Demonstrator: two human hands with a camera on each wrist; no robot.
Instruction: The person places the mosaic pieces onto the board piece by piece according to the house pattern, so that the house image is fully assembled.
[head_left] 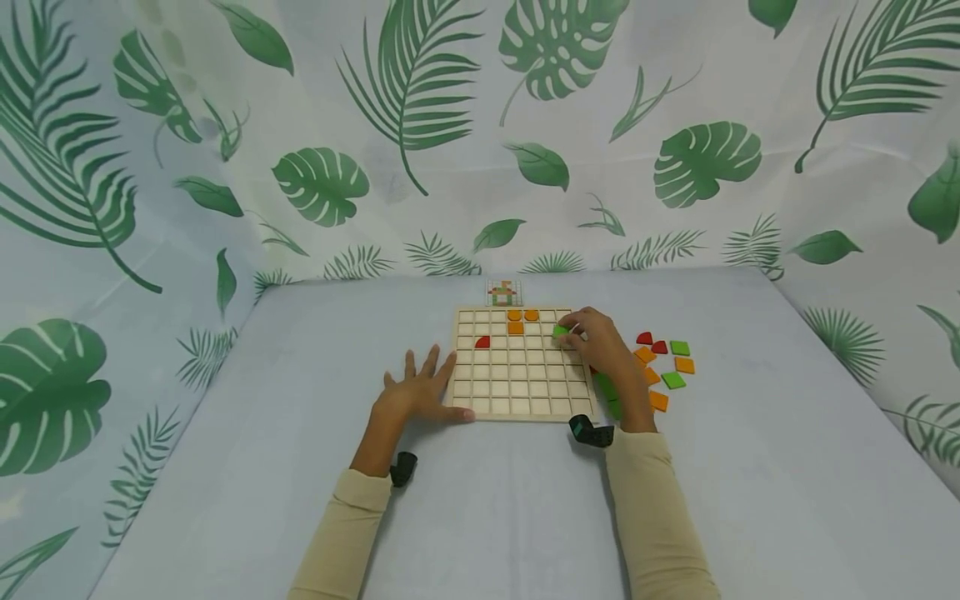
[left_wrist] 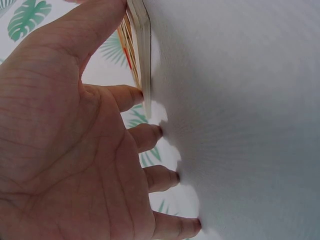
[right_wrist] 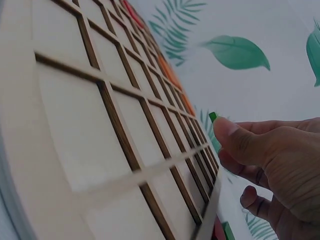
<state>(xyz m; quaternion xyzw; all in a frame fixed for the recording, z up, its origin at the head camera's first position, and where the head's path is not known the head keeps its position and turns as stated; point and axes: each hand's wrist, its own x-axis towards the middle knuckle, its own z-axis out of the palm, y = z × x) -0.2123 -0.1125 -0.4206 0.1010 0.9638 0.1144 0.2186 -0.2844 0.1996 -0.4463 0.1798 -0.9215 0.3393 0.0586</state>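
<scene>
White fabric printed with green leaves (head_left: 448, 212) fills the upper part and both sides of the frame, behind a counter (head_left: 315, 358) covered in pale cloth. At the centre of the frame lies a wooden grid board (head_left: 519, 388), with a small pattern card (head_left: 504, 293) just beyond its top edge. Near the board's top, two round-topped orange pieces (head_left: 531, 316) sit side by side, an orange square (head_left: 515, 328) directly below the left one; a red quarter-circle (head_left: 483, 342) lies farther left and lower. The left hand (head_left: 418, 395), left of the board, has its fingers spread apart, touching the board's left edge, the thumb at its lower-left corner. Over the grid's upper right, the right hand (head_left: 600, 340) pinches a green piece (head_left: 560, 332) between thumb and fingertips; whether that piece touches the board I cannot tell. Right of centre, loose red, green and orange tiles (head_left: 684, 365) lie scattered beside the right forearm.
</scene>
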